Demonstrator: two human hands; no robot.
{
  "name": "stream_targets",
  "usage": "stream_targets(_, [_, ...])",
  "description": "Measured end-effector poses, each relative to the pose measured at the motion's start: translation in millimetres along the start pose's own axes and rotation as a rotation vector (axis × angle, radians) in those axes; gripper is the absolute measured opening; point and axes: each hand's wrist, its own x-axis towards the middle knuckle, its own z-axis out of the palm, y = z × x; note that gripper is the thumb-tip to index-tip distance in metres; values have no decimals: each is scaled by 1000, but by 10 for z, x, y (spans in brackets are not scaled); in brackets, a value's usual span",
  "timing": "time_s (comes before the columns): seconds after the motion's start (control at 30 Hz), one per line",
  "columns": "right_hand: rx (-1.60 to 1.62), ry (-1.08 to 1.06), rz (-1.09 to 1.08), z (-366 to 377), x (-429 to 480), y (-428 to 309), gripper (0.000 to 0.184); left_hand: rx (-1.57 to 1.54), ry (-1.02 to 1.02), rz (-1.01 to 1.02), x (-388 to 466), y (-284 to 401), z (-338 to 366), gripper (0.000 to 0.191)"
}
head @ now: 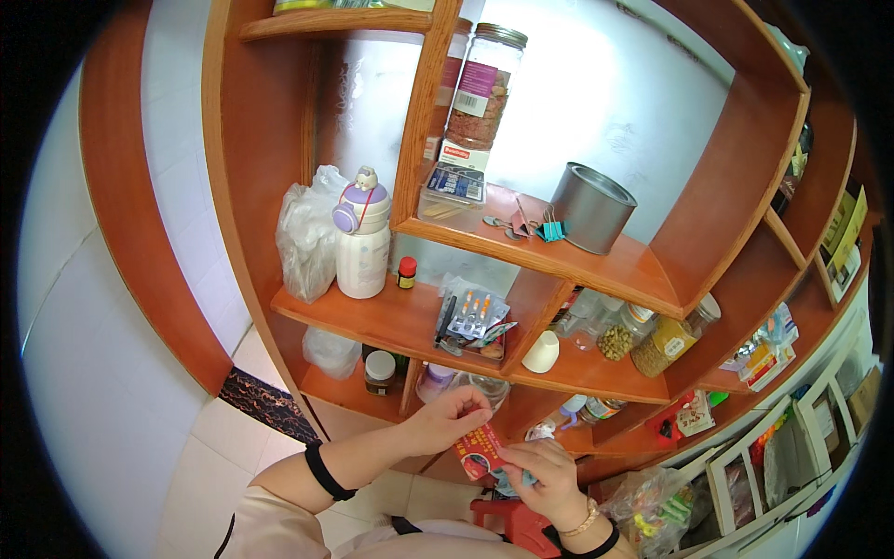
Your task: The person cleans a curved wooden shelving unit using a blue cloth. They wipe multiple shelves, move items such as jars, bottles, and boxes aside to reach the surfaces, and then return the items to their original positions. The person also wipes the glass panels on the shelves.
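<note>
A small red printed packet with yellow writing and a round picture is in front of me, below the cabinet's lower shelves. My left hand pinches its upper edge between thumb and fingers. At its lower right corner, the thumb and fingers of my right hand grip it too. Something light blue and crumpled shows just under the right hand; whether that hand touches it I cannot tell.
Before me stands a wooden shelf cabinet. Its shelves bear a white flask, a grey tin, a tray of blister packs and several jars. A red plastic stool is below, with a plastic bag at right.
</note>
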Motion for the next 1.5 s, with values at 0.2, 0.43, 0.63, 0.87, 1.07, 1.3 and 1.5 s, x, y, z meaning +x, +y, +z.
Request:
stream_targets(0.2, [84,-34,-1,-206,193,-27,20,296,55,240,106,248,88,20])
stream_targets(0.43, [-365,-134,-140,-552,539,-10,19,1436,314,788,467,667,-237,15])
stream_targets(0.63, [-430,-166,-251,-586,730,-15,26,1634,324,750,684,655,-207,19])
stream_targets(0.87, [-425,-207,-239,-597,863,55,28,1606,272,552,768,643,-211,27])
stream_targets(1.07, [-427,-208,-266,-612,959,55,32,1444,208,546,853,499,-371,26])
stream_targets(1.3, [-630,-108,-355,-425,1110,90,20,1406,341,718,897,382,-441,26])
stream_targets(1.5, [-883,-155,-291,-106,1261,233,7,1429,322,654,848,408,-421,30])
